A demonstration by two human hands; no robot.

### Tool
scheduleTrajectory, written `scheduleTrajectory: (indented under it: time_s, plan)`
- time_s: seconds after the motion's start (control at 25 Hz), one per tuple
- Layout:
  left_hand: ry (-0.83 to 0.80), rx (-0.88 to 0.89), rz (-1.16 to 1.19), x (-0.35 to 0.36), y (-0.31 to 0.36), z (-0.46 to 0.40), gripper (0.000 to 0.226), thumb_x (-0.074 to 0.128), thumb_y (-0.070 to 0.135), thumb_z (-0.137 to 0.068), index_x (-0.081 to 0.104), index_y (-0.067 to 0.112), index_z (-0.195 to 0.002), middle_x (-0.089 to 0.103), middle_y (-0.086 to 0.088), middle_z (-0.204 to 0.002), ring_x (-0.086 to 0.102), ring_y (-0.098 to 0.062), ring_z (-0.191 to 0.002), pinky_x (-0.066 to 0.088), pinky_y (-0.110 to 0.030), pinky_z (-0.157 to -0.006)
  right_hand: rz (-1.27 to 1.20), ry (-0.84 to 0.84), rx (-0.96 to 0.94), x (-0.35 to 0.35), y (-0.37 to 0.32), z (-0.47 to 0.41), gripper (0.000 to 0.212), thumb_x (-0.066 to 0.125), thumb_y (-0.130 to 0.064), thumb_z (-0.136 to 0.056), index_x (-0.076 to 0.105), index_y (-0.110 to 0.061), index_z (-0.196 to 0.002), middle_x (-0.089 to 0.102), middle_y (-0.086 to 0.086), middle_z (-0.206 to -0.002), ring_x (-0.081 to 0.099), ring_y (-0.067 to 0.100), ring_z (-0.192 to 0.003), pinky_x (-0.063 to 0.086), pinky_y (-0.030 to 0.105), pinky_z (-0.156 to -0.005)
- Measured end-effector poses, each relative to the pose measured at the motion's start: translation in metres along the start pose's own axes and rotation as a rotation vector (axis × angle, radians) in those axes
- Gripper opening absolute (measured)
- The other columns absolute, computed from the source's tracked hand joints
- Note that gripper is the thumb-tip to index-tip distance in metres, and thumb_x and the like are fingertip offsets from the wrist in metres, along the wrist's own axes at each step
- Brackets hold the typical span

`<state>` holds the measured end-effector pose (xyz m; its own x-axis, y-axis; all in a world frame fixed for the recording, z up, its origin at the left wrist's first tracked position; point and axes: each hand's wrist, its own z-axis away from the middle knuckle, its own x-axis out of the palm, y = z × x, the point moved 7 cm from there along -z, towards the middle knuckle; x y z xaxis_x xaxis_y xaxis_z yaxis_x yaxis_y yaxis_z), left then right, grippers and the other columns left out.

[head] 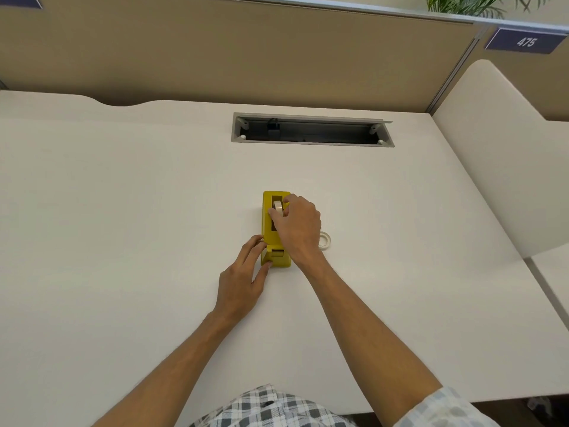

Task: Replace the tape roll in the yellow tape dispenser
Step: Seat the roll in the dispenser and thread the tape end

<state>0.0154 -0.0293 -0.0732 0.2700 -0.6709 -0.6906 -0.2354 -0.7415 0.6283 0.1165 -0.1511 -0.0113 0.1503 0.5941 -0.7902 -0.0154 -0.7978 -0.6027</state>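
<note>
We see the left hand point(246, 274) pinching the near cutter end of the yellow tape dispenser point(267, 224) mid-desk point(123, 211), right hand point(297, 228) over it gripping the tape roll point(278, 207) in its slot, spare roll point(324, 240) just right of it, cable tray point(311, 129) beyond.

A single head-worn view looks forward and steeply down across a desk point(123, 211), from above the person's chest, taking in both forearms reaching away. The wide lens bends the far partition point(246, 50). The dispenser point(275, 229) sits mid-frame, seemingly at arm's reach.
</note>
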Motion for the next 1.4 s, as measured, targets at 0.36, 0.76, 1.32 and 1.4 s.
scheduleTrajectory:
  time_s: [0.36,0.76,1.32,1.4]
  plan:
    - [-0.004,0.001,-0.005,-0.001,0.001,0.0,0.039,0.063,0.024,-0.091,0.055,0.014,-0.128,0.051,0.001,-0.141,0.068,-0.016,-0.089,0.057,-0.026,-0.059,0.037,-0.107,-0.076,0.004,-0.002,-0.003,0.026,0.059,-0.033,-0.09,0.067,-0.009,-0.093,0.058,0.005,-0.095,0.059,0.027,-0.079,0.046,0.035,-0.067]
    - [-0.008,-0.012,-0.02,0.0,-0.001,0.0,0.038,0.063,0.025,-0.091,0.054,0.015,-0.127,0.051,0.002,-0.141,0.069,-0.016,-0.088,0.051,-0.022,-0.056,0.122,-0.127,-0.23,0.002,-0.01,0.005,0.05,0.065,-0.04,-0.082,0.056,-0.015,-0.124,0.058,0.003,-0.111,0.062,0.025,-0.085,0.048,0.034,-0.068]
    - [-0.055,-0.056,0.09,-0.001,0.0,0.004,0.044,0.057,0.011,-0.092,0.051,0.015,-0.135,0.048,0.002,-0.145,0.058,-0.015,-0.118,0.055,-0.026,-0.083,0.064,-0.132,-0.243,-0.002,-0.004,0.011,0.034,0.063,-0.026,-0.085,0.058,-0.016,-0.118,0.058,0.004,-0.107,0.061,0.028,-0.078,0.052,0.039,-0.07]
    - [-0.043,-0.075,0.143,-0.003,0.001,0.004,0.043,0.051,0.007,-0.092,0.05,0.016,-0.135,0.05,0.003,-0.143,0.053,-0.013,-0.125,0.053,-0.029,-0.092,0.051,-0.119,-0.256,-0.003,-0.003,0.015,0.034,0.063,-0.025,-0.086,0.059,-0.017,-0.119,0.059,0.004,-0.107,0.062,0.026,-0.078,0.053,0.039,-0.07]
